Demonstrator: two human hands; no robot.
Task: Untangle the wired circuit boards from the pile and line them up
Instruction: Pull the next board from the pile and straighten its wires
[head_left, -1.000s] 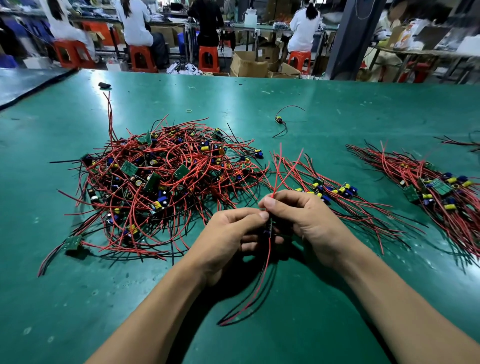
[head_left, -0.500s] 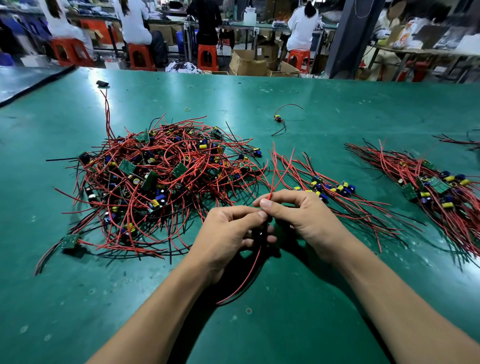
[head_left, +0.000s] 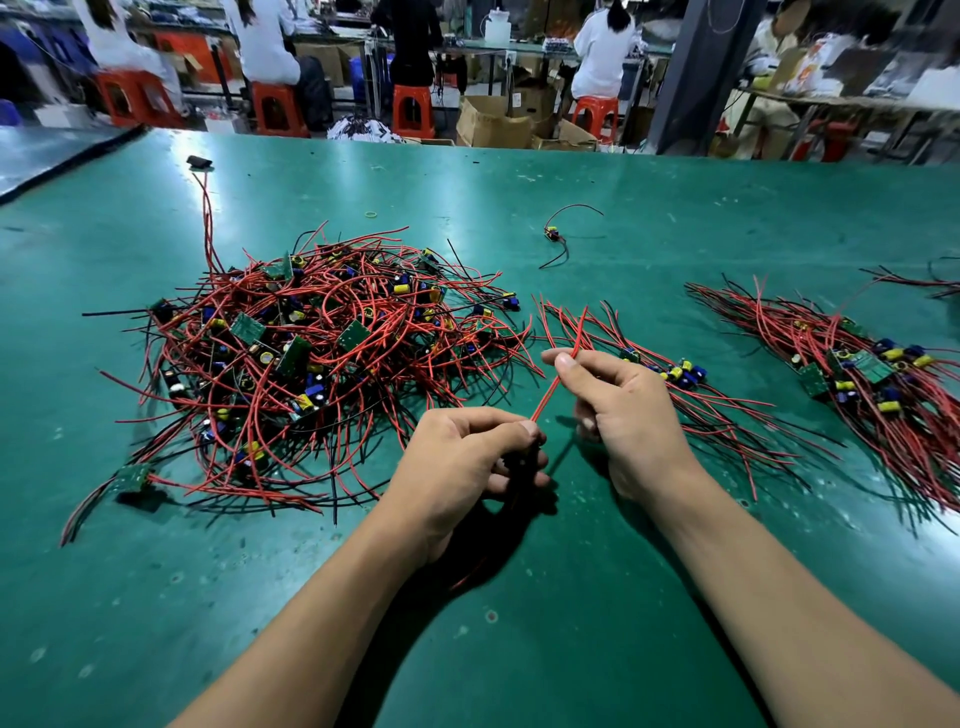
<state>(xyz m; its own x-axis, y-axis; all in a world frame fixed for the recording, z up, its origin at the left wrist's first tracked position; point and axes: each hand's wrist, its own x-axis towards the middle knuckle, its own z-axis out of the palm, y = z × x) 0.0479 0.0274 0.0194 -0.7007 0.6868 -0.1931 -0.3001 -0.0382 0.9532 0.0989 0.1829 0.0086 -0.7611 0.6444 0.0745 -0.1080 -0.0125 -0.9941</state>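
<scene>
Left hand grips the red wire low; right hand pinches it higher. Pulling too hard may rip it loose.

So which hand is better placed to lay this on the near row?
Probably the right hand: it pinches the red wire and sits beside the row; the left hand is nearer the pile.

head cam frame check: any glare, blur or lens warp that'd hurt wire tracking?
Head view: glare streaks on the far table; background workers blurred; wide-angle warp bows the table edge; dark shadow under the left hand; pile and the red wire running to the right hand sharp.
</scene>
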